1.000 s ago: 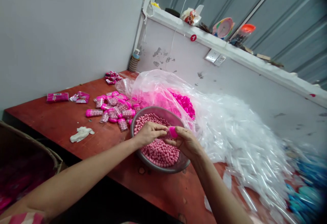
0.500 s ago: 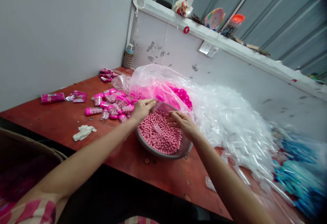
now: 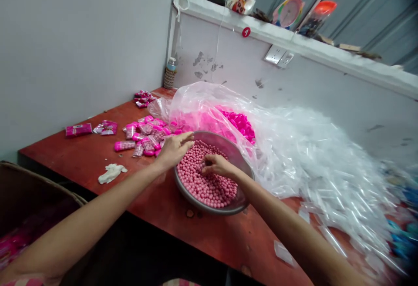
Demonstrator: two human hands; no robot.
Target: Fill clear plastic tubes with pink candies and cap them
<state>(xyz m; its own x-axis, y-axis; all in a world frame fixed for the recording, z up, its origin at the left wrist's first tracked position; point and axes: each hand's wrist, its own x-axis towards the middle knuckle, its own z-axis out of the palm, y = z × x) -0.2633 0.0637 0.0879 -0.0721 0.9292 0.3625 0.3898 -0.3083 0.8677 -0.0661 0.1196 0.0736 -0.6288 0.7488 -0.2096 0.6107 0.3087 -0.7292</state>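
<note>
A grey bowl (image 3: 214, 210) of pink beads (image 3: 205, 186) stands on the red table. Over the bowl's left rim is my left hand (image 3: 175, 147), its fingers apart and nothing in them. My right hand (image 3: 217, 166) reaches into the bowl, its fingers curled at the beads around something I cannot make out. Left of the bowl lie several bead-filled tubes with pink caps (image 3: 152, 136). Behind it, a clear bag (image 3: 202, 92) holds bright pink caps (image 3: 240, 125).
A heap of clear plastic tubes (image 3: 326, 159) covers the right side of the table (image 3: 209, 233). Pink packets (image 3: 78, 130) and a crumpled white scrap (image 3: 111, 173) lie left. At the lower left is a cardboard box (image 3: 42, 181); a shelf (image 3: 261, 27) runs along the wall.
My left hand has let go of the pink-capped tube and moved slightly left and down. My right hand has moved left and down into the beads, where a clear tube was lying. The view has shifted.
</note>
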